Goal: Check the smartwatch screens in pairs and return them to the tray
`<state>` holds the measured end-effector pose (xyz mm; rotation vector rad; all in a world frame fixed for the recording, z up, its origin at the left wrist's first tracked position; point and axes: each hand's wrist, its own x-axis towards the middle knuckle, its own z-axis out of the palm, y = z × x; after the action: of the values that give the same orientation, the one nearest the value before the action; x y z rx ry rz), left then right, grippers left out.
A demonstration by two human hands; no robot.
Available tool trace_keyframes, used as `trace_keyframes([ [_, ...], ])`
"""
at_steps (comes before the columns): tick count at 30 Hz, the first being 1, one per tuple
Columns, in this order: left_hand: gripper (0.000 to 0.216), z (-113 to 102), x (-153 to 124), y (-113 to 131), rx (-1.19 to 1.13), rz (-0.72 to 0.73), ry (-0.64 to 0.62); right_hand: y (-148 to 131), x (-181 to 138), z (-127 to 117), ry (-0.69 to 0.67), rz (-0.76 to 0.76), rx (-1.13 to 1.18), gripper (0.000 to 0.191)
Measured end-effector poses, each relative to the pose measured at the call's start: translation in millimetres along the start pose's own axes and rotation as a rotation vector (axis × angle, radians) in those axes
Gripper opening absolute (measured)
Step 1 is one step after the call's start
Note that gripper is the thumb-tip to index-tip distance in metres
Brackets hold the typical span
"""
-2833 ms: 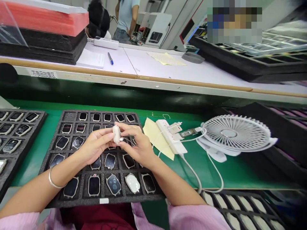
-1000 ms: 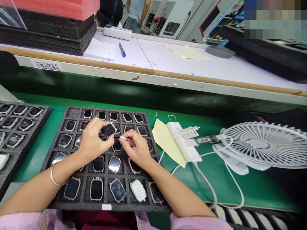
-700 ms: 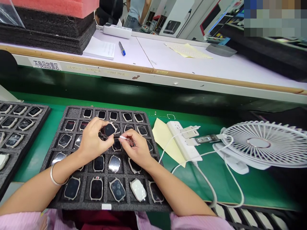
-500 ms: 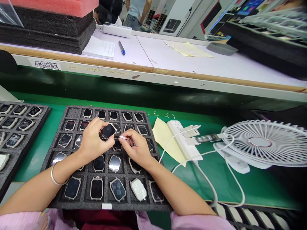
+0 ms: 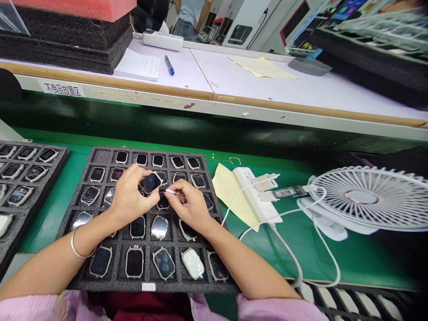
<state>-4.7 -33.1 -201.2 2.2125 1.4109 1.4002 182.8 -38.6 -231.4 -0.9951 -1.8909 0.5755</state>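
Note:
My left hand [image 5: 129, 196] pinches a smartwatch body [image 5: 150, 182], dark screen up, above a black foam tray [image 5: 80, 240] filled with several similar watch bodies. My right hand [image 5: 190, 207] is closed on a thin white connector [image 5: 171, 192] whose cable runs back toward the white power strip [image 5: 256, 196]. The connector tip sits just right of the held watch, a small gap apart. One watch body [image 5: 193, 264] in the front row lies white back up.
A second foam tray [image 5: 58, 157] of watches sits at the left. A white desk fan [image 5: 364, 200], cables and yellow paper [image 5: 229, 189] lie right of the tray on the green mat. A raised shelf behind carries a notepad [image 5: 137, 67], pen, foam stacks; a person stands beyond.
Earlier I held a watch white back up with both hands. Since then the watch is screen up in my left hand and the connector is apart in my right; the last second shows almost no motion.

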Motion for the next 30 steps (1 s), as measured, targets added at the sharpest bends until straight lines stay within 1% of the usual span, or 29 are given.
trace_keyframes([
  [7, 0.02, 0, 0, 1, 0.002, -0.014, -0.013, -1, 0, 0, -0.002, 0.002, 0.001, 0.008],
  [14, 0.019, 0, -1, 2, 0.004, -0.007, -0.016, 0, 0, 0, -0.013, 0.035, 0.001, 0.006],
  [23, 0.019, 1, -1, 0, -0.012, -0.016, -0.029, 1, 0, 1, -0.005, 0.013, 0.012, 0.008],
  [30, 0.025, 4, -2, -10, -0.1, -0.134, -0.111, 1, 0, 0, -0.016, 0.03, 0.0, 0.006],
])
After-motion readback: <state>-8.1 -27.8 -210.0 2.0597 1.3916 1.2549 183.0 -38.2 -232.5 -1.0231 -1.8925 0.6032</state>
